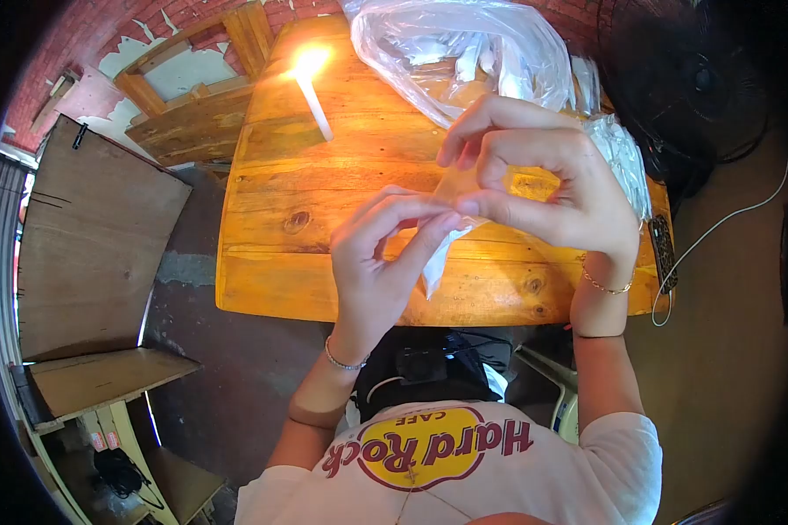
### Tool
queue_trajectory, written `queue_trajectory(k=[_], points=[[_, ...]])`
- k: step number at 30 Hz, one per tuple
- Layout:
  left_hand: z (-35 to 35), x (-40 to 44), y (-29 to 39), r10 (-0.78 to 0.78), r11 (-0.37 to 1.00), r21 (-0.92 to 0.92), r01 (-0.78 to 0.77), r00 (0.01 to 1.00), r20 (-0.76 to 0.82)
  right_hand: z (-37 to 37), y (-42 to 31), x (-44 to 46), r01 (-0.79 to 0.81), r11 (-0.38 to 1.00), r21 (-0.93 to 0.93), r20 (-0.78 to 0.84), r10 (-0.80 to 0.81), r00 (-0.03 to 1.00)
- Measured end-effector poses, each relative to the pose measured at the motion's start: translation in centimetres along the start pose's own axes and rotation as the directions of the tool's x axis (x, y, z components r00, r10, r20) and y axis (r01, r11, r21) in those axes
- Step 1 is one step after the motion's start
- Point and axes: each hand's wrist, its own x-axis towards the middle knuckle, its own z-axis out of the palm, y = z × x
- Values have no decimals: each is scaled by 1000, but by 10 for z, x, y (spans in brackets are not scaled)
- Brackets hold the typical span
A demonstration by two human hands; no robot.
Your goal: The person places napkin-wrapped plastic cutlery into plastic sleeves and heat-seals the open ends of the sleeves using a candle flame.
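Note:
My left hand (379, 248) pinches a small clear plastic packet (436, 262) with white contents, its lower end hanging down over the table's front part. My right hand (547, 179) is closed at the packet's upper end, thumb and fingertips touching the thin clear plastic beside my left fingertips. Behind and left of my hands, a lit white candle (314, 105) stands upright on the wooden table (271, 245). At the back, a large open clear plastic bag (385, 57) holds several white packets.
A pile of white packets (620, 153) lies at the table's right side, near a dark fan (700, 79). A black remote (663, 254) rests at the right edge, with a white cable (718, 223) beside it. Wooden shelving (114, 376) stands at the left.

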Motion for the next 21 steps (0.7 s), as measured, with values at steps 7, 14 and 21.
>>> queue_trajectory(k=[7, 14, 21], points=[[-5, 7, 8, 25, 999, 43, -19, 991, -129, 33, -2, -6, -166, 937, 307, -347, 273, 897], [-11, 11, -1, 37, 996, -79, -49, 989, -142, 70, -1, -20, -212, 812, 543, -379, 463, 801], [-18, 8, -3, -13, 999, 47, 16, 998, -56, 74, 3, -17, -90, 907, 411, -528, 318, 788]])
